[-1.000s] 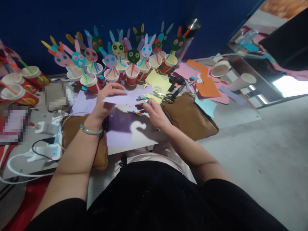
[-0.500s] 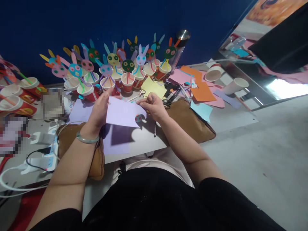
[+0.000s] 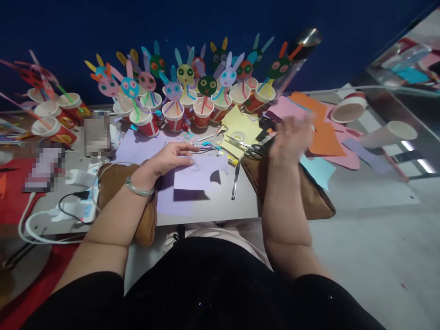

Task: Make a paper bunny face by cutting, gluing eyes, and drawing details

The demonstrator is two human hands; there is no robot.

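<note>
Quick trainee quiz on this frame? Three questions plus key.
1. Which hand holds a purple sheet by its edge?
2. The blades of the scissors lie over: a) orange paper, b) yellow paper, c) light-blue paper?
3. True or false: a pen lies to the right of the held sheet.

Key: 1. The left hand. 2. b. 3. True.

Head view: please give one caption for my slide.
Left hand holding cut purple paper; blurred right hand near orange sheets.
</note>
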